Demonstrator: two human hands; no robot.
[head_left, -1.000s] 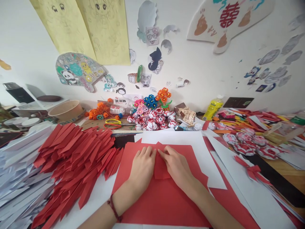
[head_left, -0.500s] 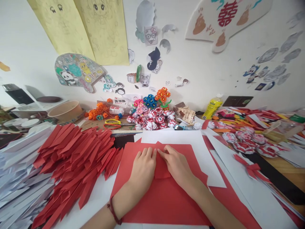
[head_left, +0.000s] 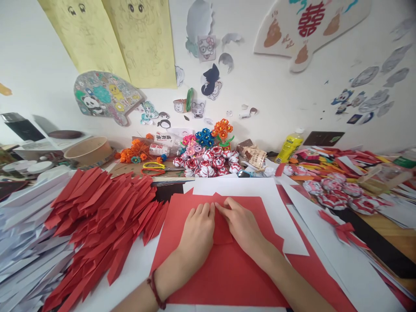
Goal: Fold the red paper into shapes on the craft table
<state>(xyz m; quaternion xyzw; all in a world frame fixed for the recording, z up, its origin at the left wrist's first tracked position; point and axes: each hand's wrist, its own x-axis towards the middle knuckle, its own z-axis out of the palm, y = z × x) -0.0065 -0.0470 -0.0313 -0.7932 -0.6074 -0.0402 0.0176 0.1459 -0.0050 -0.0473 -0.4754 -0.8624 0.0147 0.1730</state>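
Note:
A small folded red paper piece (head_left: 222, 229) lies on larger red sheets (head_left: 227, 277) in front of me. My left hand (head_left: 197, 234) presses on its left side, fingers curled together, a dark red cord around the wrist. At its upper right, my right hand (head_left: 242, 221) pinches the paper's top edge with thumb and forefinger. Both hands' fingertips nearly meet at the top of the piece. How much of the paper sits under the fingers is hidden.
Folded red strips (head_left: 100, 216) and white strips (head_left: 29, 242) are heaped at the left. Red-and-white paper flowers (head_left: 208, 164) stand behind the sheets, with more (head_left: 344, 190) at the right. A yellow bottle (head_left: 290, 146) leans near the wall. White sheets (head_left: 286, 216) lie beneath.
My left hand has shifted very slightly right and down along the small paper piece, covering more of its left edge. The right hand stays nearly in place.

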